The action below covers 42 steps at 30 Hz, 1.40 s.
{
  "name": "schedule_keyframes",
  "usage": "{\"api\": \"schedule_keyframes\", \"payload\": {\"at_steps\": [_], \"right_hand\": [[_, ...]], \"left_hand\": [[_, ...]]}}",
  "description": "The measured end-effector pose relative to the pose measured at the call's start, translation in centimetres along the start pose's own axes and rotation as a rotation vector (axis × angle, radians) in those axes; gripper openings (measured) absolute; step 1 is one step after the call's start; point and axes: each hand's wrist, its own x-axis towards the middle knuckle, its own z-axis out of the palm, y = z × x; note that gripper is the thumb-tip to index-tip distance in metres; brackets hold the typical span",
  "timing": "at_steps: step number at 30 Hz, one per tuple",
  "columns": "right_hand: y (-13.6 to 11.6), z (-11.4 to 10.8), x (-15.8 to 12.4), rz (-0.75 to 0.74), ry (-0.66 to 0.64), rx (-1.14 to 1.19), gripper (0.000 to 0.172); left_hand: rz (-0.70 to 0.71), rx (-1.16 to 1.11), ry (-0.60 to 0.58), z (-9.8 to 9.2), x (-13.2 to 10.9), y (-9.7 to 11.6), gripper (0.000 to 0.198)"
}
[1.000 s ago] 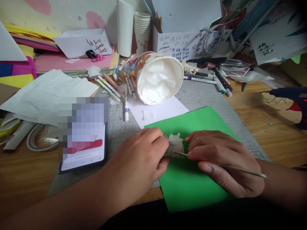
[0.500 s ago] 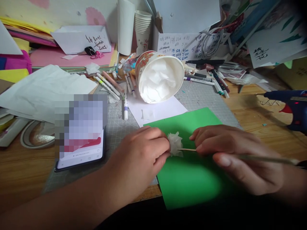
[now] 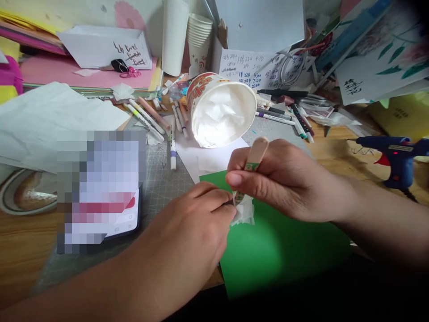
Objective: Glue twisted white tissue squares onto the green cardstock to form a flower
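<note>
Over the green sheet (image 3: pixel 254 264), my left hand (image 3: pixel 194 223) is closed, its fingertips pinching a ruffled white tissue paper piece (image 3: pixel 246 214). My right hand (image 3: pixel 284 179) is closed round a flat wooden stick (image 3: pixel 259 150) with green print, held between thumb and fingers. The stick's rounded end points up and away; its lower end reaches the tissue paper beside my left fingertips. Exactly where its tip touches is hidden by the hands. Part of a white paper sheet (image 3: pixel 214 156) shows beneath the green one.
A paper tub (image 3: pixel 197 100) lies on its side with white paper pieces inside. At left lie a phone (image 3: pixel 137 210), a tape roll (image 3: pixel 10 208) and white sheets (image 3: pixel 56 120). A blue glue gun (image 3: pixel 400 163) stands at right. Markers (image 3: pixel 172 147) are scattered behind, near stacked paper cups (image 3: pixel 199 42).
My right hand has moved left and turned the stick from lying nearly level to standing steeply, its flat printed end now up. My left hand keeps its pinch on the tissue paper.
</note>
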Motion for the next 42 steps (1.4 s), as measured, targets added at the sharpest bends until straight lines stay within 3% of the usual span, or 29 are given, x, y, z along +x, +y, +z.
{"api": "schedule_keyframes", "payload": {"at_steps": [7,14,21,28,36,42], "right_hand": [[-0.2,-0.1,0.6,0.063,-0.189,-0.147,0.023],[-1.3,-0.6,0.7,0.021,-0.011,-0.06,0.03],[-0.8,0.2,0.3,0.133,-0.214,-0.232,0.03],[-1.2,0.0,0.4,0.106,-0.164,-0.205,0.028],[-1.3,0.4,0.9,0.201,-0.28,-0.293,0.027],[-1.3,0.1,0.9,0.102,-0.181,-0.233,0.029]], "left_hand": [[-0.017,0.062,-0.061,0.1,0.0,0.5,0.021],[-0.034,0.054,-0.065,0.6,-0.4,0.3,0.023],[-0.003,0.122,-0.116,1.1,-0.4,0.3,0.023],[0.03,0.134,-0.099,1.2,-0.2,0.4,0.019],[-0.006,0.103,-0.069,1.4,-0.4,0.2,0.025],[0.03,0.121,-0.095,1.1,-0.3,0.2,0.02]]}}
